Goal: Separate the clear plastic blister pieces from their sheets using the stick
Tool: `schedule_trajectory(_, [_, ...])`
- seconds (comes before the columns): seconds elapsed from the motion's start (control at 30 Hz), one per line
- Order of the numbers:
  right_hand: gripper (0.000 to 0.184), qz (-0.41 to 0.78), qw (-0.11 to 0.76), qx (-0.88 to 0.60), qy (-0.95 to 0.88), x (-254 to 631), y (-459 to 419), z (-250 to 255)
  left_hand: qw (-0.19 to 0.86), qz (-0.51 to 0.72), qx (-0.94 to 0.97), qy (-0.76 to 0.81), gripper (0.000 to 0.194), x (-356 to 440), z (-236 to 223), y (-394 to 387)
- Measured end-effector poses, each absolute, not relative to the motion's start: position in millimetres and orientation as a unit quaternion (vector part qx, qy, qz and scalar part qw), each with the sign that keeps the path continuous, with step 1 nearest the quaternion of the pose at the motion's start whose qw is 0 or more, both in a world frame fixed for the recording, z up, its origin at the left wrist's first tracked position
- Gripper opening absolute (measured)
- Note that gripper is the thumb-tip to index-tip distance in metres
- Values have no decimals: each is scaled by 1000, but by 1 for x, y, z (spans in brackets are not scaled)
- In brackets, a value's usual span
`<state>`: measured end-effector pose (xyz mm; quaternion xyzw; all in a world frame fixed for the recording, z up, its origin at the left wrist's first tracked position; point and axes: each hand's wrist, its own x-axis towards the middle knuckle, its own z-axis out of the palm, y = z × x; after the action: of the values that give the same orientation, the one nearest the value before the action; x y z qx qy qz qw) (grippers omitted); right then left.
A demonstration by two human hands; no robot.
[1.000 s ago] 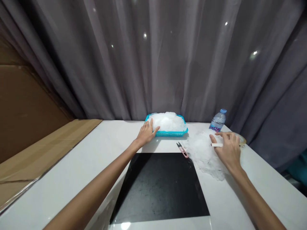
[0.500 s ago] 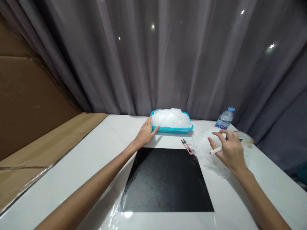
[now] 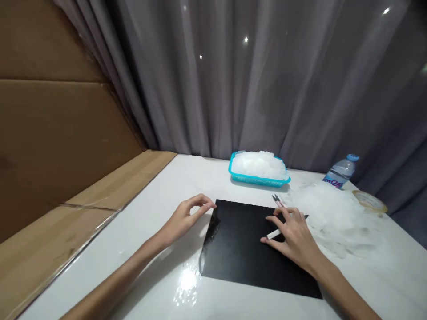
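Note:
A black square sheet (image 3: 247,249) lies flat on the white table (image 3: 160,195). My right hand (image 3: 291,240) rests on the sheet's right part, fingers curled round a thin white stick (image 3: 273,234). My left hand (image 3: 187,215) hovers just off the sheet's far left corner, thumb and fingers drawn towards a pinch with nothing visible in them. Small pink snips (image 3: 279,202) lie just beyond my right hand. A blue basket (image 3: 256,178) heaped with white fluffy stuff stands further back.
A loose pile of white fluff (image 3: 336,215) spreads to the right of the sheet. A water bottle (image 3: 340,172) and a roll of clear tape (image 3: 369,201) stand at the far right. Brown cardboard (image 3: 66,146) lines the left side. A grey curtain (image 3: 253,80) hangs behind.
My left hand left the basket and came back to the sheet's corner. My right hand carried the white stick from the fluff pile onto the sheet. The view swung left.

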<state>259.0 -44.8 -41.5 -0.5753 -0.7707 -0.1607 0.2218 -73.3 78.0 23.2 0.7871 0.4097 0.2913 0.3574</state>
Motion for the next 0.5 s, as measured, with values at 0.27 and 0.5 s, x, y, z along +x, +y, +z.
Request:
schedule_trajectory(0.27, [52, -85, 253, -571, -776, 247, -49, -74, 439, 359, 683, 459, 44, -138, 6, 33])
schedule_trajectory(0.5, [46, -52, 243, -511, -823, 199, -63, -32, 438, 363, 677, 467, 45, -170, -2, -3])
